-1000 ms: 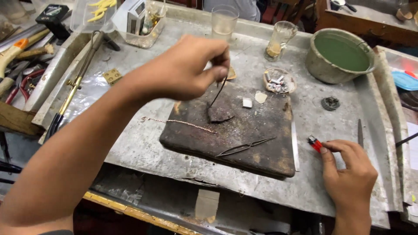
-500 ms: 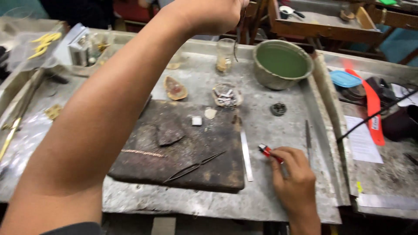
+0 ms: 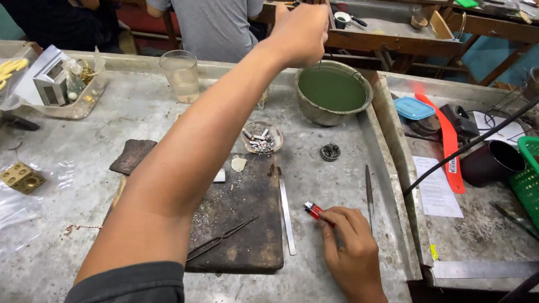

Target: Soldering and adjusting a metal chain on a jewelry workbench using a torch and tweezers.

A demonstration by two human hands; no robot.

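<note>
- Lighter (image 3: 314, 209), small and red, lies on the metal table (image 3: 140, 118) near its right edge, under the right hand (image 3: 351, 247), whose bent fingers press on it.
- Left hand (image 3: 300, 33) is closed in a fist, pinching a thin wire (image 3: 320, 64) above the bowl (image 3: 333, 92) of green liquid near the back edge.

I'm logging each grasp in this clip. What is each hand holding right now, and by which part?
The right hand rests on a red lighter, fingers over its rear end. The left hand pinches a thin wire by its top, above the bowl of green liquid.
</note>
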